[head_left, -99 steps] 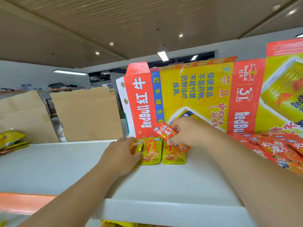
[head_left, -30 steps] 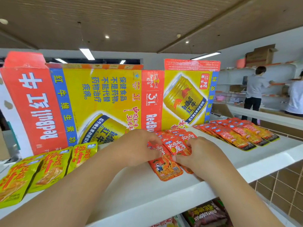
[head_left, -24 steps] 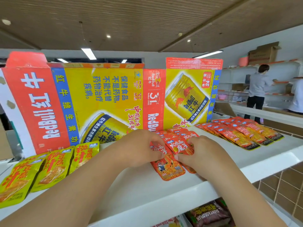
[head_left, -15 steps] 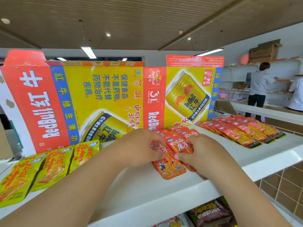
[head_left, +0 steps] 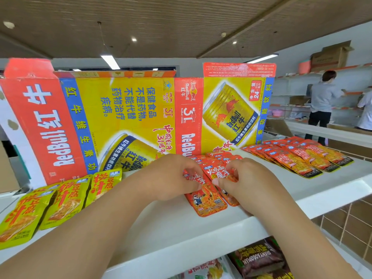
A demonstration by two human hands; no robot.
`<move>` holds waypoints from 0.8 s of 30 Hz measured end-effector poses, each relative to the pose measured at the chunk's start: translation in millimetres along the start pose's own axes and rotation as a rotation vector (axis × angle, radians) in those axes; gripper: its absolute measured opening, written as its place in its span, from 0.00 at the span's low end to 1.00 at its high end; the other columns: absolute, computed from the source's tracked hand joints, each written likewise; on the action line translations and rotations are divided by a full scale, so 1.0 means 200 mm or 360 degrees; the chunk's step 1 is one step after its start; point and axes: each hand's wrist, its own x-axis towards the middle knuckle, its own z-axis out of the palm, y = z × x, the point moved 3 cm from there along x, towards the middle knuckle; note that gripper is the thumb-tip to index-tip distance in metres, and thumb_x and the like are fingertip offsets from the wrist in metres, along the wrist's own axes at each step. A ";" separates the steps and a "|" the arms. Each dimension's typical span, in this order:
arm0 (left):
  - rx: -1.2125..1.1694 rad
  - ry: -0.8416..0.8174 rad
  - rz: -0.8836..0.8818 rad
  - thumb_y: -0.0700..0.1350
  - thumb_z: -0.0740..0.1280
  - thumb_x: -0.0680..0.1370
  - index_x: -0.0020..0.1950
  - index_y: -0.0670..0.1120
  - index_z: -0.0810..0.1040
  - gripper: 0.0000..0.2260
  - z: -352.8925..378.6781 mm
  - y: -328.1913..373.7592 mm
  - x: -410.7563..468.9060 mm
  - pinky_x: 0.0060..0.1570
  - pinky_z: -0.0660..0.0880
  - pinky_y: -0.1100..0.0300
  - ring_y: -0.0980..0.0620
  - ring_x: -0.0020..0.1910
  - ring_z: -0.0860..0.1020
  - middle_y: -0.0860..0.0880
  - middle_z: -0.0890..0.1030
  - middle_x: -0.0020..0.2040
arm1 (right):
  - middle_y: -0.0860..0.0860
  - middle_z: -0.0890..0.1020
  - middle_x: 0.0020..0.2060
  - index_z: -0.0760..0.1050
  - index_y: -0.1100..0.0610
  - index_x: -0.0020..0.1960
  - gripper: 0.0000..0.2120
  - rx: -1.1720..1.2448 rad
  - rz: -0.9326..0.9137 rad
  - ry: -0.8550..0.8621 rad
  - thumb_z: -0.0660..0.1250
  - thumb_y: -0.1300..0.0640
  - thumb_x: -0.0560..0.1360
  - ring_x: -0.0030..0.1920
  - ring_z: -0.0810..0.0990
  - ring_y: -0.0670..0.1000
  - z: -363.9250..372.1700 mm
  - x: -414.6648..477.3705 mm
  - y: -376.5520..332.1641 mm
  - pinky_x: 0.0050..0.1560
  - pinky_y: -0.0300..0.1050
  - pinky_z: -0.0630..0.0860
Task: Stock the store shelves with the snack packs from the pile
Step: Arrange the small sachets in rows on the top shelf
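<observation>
Slatted brown ceiling with strip lights runs over a shop floor, and at the far right a person [head_left: 322, 105] in a grey top stands facing wall shelving with a cardboard box [head_left: 330, 57] on top. Across the near view runs a white shelf [head_left: 181, 224], its front edge sloping down to the left. Standing upright along its back is a flattened Red Bull carton [head_left: 130, 117], red, yellow and blue, printed sideways. On the right part of the shelf an overlapping row of red packs [head_left: 298, 158] lies flat, well apart from the hands. At the left, yellow packs [head_left: 64, 200] lie side by side, fanned towards the front edge. Below the shelf, a dark brown pack [head_left: 259, 258] shows on the level underneath.

Between the two rows, just in front of the carton, sits a small cluster of red snack packs [head_left: 205, 198], the lowest reaching near the front edge. The left hand [head_left: 171, 178] rests on the cluster with fingers curled, pinching the left edge of one pack. The right hand [head_left: 247, 182] pinches the top pack [head_left: 219, 172] between thumb and fingertips, holding it tilted over the others. Both forearms reach in from below.
</observation>
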 end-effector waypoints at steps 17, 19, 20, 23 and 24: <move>0.0112 0.0477 -0.0306 0.54 0.74 0.76 0.56 0.61 0.81 0.09 -0.26 -0.14 -0.40 0.53 0.76 0.60 0.64 0.51 0.77 0.65 0.79 0.49 | 0.44 0.78 0.53 0.78 0.44 0.59 0.18 0.0337 -0.0718 -0.0105 0.69 0.36 0.74 0.51 0.79 0.49 -0.15 0.20 -0.51 0.49 0.47 0.76; 0.0166 0.0561 -0.0428 0.53 0.74 0.75 0.56 0.61 0.83 0.10 -0.34 -0.21 -0.53 0.52 0.75 0.61 0.64 0.49 0.77 0.65 0.80 0.49 | 0.45 0.80 0.52 0.77 0.45 0.59 0.17 0.0365 -0.0845 -0.0194 0.69 0.38 0.75 0.46 0.81 0.50 -0.16 0.19 -0.68 0.49 0.48 0.78; 0.0191 0.0593 -0.0487 0.53 0.75 0.75 0.55 0.62 0.83 0.10 -0.39 -0.24 -0.59 0.52 0.76 0.60 0.63 0.49 0.77 0.64 0.80 0.50 | 0.46 0.80 0.51 0.78 0.45 0.59 0.17 0.0365 -0.0915 -0.0214 0.70 0.38 0.75 0.45 0.81 0.49 -0.15 0.18 -0.77 0.48 0.48 0.78; 0.0281 0.0683 -0.0627 0.53 0.75 0.74 0.50 0.64 0.81 0.08 -0.54 -0.32 -0.79 0.49 0.76 0.58 0.60 0.49 0.78 0.62 0.81 0.49 | 0.45 0.80 0.51 0.78 0.44 0.57 0.17 0.0367 -0.1101 -0.0279 0.70 0.37 0.73 0.44 0.81 0.47 -0.14 0.13 -1.05 0.48 0.48 0.79; 0.0304 0.0714 -0.0662 0.53 0.75 0.74 0.49 0.65 0.79 0.09 -0.59 -0.35 -0.86 0.48 0.74 0.60 0.60 0.49 0.78 0.62 0.81 0.49 | 0.44 0.80 0.51 0.79 0.44 0.58 0.17 0.0374 -0.1151 -0.0313 0.70 0.37 0.73 0.45 0.80 0.47 -0.13 0.11 -1.14 0.49 0.47 0.79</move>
